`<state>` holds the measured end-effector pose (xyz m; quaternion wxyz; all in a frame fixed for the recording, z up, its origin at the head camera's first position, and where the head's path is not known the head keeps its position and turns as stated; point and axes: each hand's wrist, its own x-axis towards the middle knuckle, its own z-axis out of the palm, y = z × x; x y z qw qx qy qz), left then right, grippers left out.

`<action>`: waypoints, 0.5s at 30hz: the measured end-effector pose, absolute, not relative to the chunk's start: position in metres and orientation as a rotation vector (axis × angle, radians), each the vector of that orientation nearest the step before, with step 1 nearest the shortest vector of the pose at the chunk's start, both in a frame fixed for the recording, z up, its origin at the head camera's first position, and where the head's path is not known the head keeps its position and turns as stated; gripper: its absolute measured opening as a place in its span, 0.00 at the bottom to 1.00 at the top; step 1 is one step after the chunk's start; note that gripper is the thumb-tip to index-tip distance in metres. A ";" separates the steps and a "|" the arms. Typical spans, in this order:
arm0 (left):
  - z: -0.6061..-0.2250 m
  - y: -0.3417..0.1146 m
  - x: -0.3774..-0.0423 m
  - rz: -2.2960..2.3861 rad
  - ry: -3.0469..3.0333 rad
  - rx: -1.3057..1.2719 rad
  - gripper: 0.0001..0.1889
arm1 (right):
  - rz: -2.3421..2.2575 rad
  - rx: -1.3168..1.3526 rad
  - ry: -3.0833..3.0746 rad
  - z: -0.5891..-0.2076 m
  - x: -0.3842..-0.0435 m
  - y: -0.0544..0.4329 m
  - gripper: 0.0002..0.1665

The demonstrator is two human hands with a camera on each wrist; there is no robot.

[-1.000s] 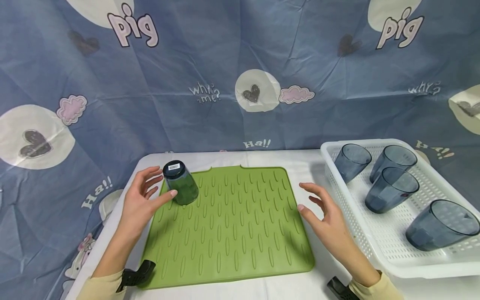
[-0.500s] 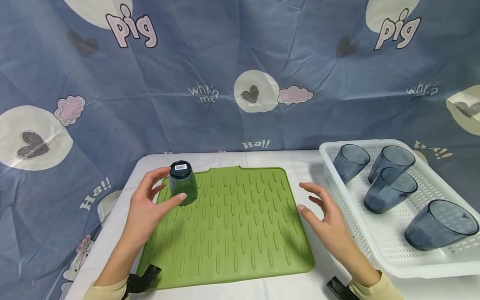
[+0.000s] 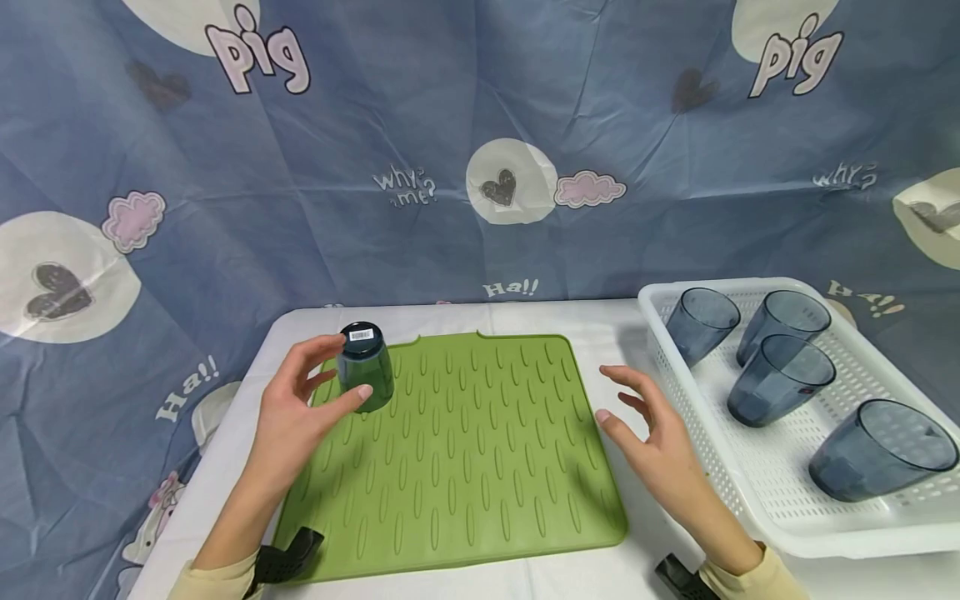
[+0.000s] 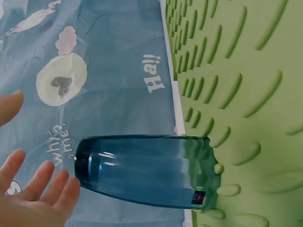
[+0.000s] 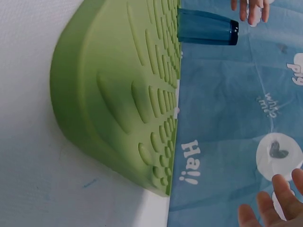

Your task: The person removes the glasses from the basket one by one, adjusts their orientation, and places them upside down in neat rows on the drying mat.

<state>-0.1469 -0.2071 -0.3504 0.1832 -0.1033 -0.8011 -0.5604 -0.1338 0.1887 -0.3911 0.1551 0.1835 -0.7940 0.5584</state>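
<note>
Cloth (image 3: 442, 250): blue, printed with hearts, clouds and lettering; hung behind the desk (image 3: 607, 321) across the full width.
Desk: white-covered; bare in strips around the mat (image 3: 465, 467).
Left sleeve (image 3: 213, 579): pale yellow; ended at a black wrist device (image 3: 288, 557).
Left hand (image 3: 288, 408): raised beside the overturned glass (image 3: 369, 379); curved loosely, with thumb and fingers apart and no grip closed; contact with the glass not clear.
Overturned glass: blue, transparent; stood mouth down on the far left part of the mat; marked with a barcode sticker (image 3: 362, 335) on the upturned base and a small dark label (image 4: 199, 197) near the mouth.
Mat: green, covered with raised oval ridges; laid flat between both hands.
Right hand (image 3: 663, 442): held near the mat's right edge, beside the basket (image 3: 862, 543); loosely bent, with thumb and fingers parted, holding nothing.
Basket: white, perforated; set at the right.
Four glasses (image 3: 776, 383): blue, transparent; placed mouth up inside the basket.
</note>
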 end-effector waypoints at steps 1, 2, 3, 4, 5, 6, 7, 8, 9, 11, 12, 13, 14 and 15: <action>-0.350 -0.207 -0.146 -1.593 -2.258 -0.319 0.33 | 1.599 0.526 -2.275 -0.391 -0.134 0.189 0.30; -0.349 -0.206 -0.145 -1.610 -2.256 -0.350 0.33 | 1.604 0.526 -2.274 -0.391 -0.134 0.189 0.30; -0.348 -0.205 -0.144 -1.627 -2.255 -0.382 0.33 | 1.606 0.528 -2.272 -0.390 -0.134 0.190 0.30; -0.347 -0.204 -0.143 -1.645 -2.255 -0.415 0.33 | 1.609 0.529 -2.271 -0.390 -0.133 0.190 0.30; -0.347 -0.202 -0.142 -1.666 -2.253 -0.450 0.33 | 1.613 0.531 -2.268 -0.389 -0.133 0.190 0.30; -0.346 -0.201 -0.141 -1.680 -2.257 -0.480 0.33 | 1.615 0.533 -2.266 -0.389 -0.133 0.190 0.30; -0.346 -0.199 -0.140 -1.691 -2.265 -0.508 0.33 | 1.617 0.535 -2.263 -0.389 -0.133 0.190 0.30; -0.346 -0.198 -0.139 -1.705 -2.270 -0.535 0.33 | 1.620 0.538 -2.260 -0.388 -0.133 0.190 0.30; -0.347 -0.196 -0.139 -1.717 -2.276 -0.558 0.33 | 1.622 0.540 -2.258 -0.388 -0.133 0.190 0.30; -0.348 -0.192 -0.138 -1.732 -2.292 -0.589 0.34 | 1.628 0.542 -2.254 -0.388 -0.132 0.190 0.30; -0.349 -0.190 -0.137 -1.738 -2.302 -0.599 0.34 | 1.628 0.542 -2.253 -0.388 -0.132 0.190 0.30; -0.350 -0.188 -0.137 -1.744 -2.310 -0.607 0.34 | 1.629 0.542 -2.252 -0.387 -0.132 0.190 0.30; -0.351 -0.186 -0.137 -1.751 -2.318 -0.611 0.33 | 1.630 0.542 -2.250 -0.387 -0.132 0.190 0.30; -0.352 -0.184 -0.136 -1.761 -2.323 -0.615 0.33 | 1.631 0.541 -2.248 -0.387 -0.132 0.189 0.30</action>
